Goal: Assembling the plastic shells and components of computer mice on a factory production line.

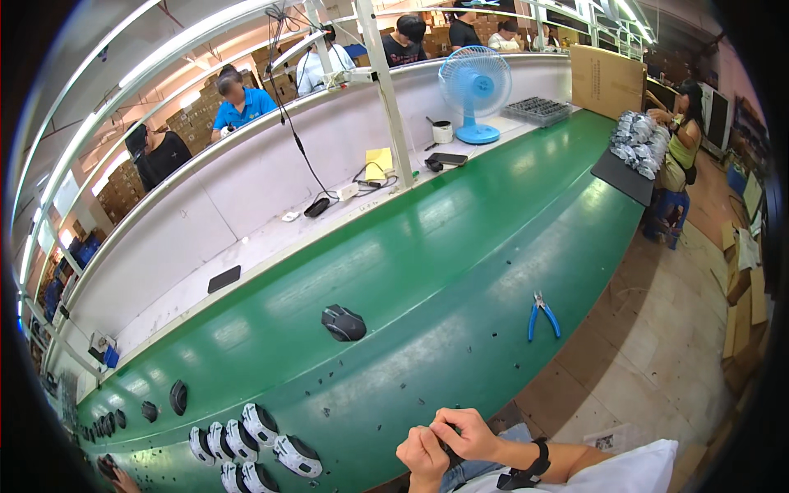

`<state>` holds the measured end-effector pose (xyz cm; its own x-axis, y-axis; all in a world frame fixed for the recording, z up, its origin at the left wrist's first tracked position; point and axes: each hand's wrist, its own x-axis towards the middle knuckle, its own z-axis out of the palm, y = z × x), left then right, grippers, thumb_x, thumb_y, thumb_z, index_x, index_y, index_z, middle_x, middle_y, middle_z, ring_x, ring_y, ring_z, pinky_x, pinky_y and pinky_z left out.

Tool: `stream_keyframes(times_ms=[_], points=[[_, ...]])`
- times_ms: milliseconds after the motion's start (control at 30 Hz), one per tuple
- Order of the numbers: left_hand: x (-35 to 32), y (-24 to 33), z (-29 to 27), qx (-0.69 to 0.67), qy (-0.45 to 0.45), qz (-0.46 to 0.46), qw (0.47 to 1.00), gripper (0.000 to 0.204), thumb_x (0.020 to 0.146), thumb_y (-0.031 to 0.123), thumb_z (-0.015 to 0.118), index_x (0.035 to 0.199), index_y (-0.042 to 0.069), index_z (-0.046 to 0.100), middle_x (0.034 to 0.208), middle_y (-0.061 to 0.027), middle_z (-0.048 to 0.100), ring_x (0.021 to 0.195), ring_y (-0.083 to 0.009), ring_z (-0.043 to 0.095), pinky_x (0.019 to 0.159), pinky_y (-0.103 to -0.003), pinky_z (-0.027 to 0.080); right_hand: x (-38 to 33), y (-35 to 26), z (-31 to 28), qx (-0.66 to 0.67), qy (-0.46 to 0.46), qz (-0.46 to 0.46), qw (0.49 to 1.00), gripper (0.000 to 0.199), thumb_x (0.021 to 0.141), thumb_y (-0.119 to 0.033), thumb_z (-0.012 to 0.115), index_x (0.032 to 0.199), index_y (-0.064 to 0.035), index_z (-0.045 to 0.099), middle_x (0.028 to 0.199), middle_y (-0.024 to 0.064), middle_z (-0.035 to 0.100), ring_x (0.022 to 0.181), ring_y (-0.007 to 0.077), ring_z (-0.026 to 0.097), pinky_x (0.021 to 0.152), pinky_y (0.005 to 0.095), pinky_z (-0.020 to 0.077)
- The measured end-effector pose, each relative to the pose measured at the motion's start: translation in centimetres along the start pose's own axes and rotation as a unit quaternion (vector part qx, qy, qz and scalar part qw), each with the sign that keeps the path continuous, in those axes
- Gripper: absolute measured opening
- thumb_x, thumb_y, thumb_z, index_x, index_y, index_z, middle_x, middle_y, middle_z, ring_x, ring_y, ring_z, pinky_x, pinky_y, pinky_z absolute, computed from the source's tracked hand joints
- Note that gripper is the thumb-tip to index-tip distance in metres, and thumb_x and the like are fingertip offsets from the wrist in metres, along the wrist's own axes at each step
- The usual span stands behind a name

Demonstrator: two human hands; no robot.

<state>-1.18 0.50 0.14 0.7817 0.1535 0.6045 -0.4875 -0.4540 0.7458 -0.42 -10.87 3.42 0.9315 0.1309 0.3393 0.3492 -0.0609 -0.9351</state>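
Note:
My left hand [422,453] and my right hand [465,434] meet at the near edge of the green bench [403,279], fingers curled and pressed together. Whatever they hold, if anything, is too small or hidden to make out. To their left lie several black-and-white computer mice [297,456] in rows. A lone black computer mouse [343,323] rests farther up the bench. Blue-handled cutting pliers [542,316] lie to the right with their jaws pointing away from me. Small dark bits [403,384] are scattered over the bench in front of my hands.
Several black mice [178,398] line the far left. Another person's hand [125,481] holds a dark mouse at lower left. A blue fan [475,90] stands on the back ledge. At far right, a person [684,135] stands beside bagged items [639,144] on a black mat.

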Motion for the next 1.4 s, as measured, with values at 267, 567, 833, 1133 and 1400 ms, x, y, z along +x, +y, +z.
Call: stream_keyframes(times_ms=[267,567,833,1133,1400], points=[[-0.2,0.4,-0.7,-0.014,0.004,0.045,0.999,0.026,0.087,0.007,0.052,0.063,0.003,0.044,0.053,-0.0075,0.045,0.039,-0.0232,0.045,0.038,-0.032,0.034,-0.5,0.0,0.1,0.072,-0.043,0.018,0.996,0.017,0.089,-0.011,0.058,0.078,0.0005,0.056,0.065,0.0103,0.054,0.053,0.0198,0.048,0.051,0.0296,0.0405],[0.7,2.3,0.0,-0.02,0.014,-0.128,0.992,0.027,0.091,0.012,0.053,0.067,0.0,0.048,0.052,-0.0115,0.045,0.041,-0.0247,0.047,0.041,-0.034,0.037,0.2,-0.1,0.6,-0.15,0.083,-0.116,0.978,0.018,0.085,-0.014,0.063,0.071,-0.0044,0.058,0.061,0.0083,0.054,0.047,0.0252,0.053,0.043,0.0324,0.0412],[1.1,2.4,0.6,0.011,0.035,-0.101,0.994,0.033,0.094,0.014,0.048,0.065,-0.001,0.041,0.05,-0.0126,0.036,0.04,-0.0201,0.035,0.041,-0.034,0.029,-0.1,-0.2,0.7,-0.189,0.126,-0.1,0.969,0.019,0.082,-0.015,0.068,0.069,-0.0052,0.057,0.059,0.0068,0.054,0.046,0.0229,0.053,0.042,0.0317,0.0409],[0.7,1.4,-0.5,-0.053,0.03,-0.127,0.99,0.031,0.094,0.013,0.05,0.065,0.0,0.046,0.049,-0.0083,0.045,0.04,-0.0169,0.047,0.04,-0.032,0.034,0.5,-0.1,1.0,-0.039,0.03,-0.016,0.999,0.019,0.086,-0.016,0.066,0.075,-0.002,0.059,0.062,0.0084,0.057,0.049,0.0212,0.053,0.048,0.028,0.0433],[0.8,1.4,-0.8,-0.097,0.005,-0.144,0.985,0.035,0.096,0.017,0.047,0.065,0.0,0.044,0.049,-0.0083,0.045,0.041,-0.0119,0.045,0.04,-0.029,0.034,0.9,-0.9,0.7,-0.036,0.028,-0.006,0.999,0.019,0.086,-0.018,0.065,0.077,-0.0016,0.06,0.064,0.0083,0.059,0.051,0.0203,0.055,0.051,0.0275,0.0456]])
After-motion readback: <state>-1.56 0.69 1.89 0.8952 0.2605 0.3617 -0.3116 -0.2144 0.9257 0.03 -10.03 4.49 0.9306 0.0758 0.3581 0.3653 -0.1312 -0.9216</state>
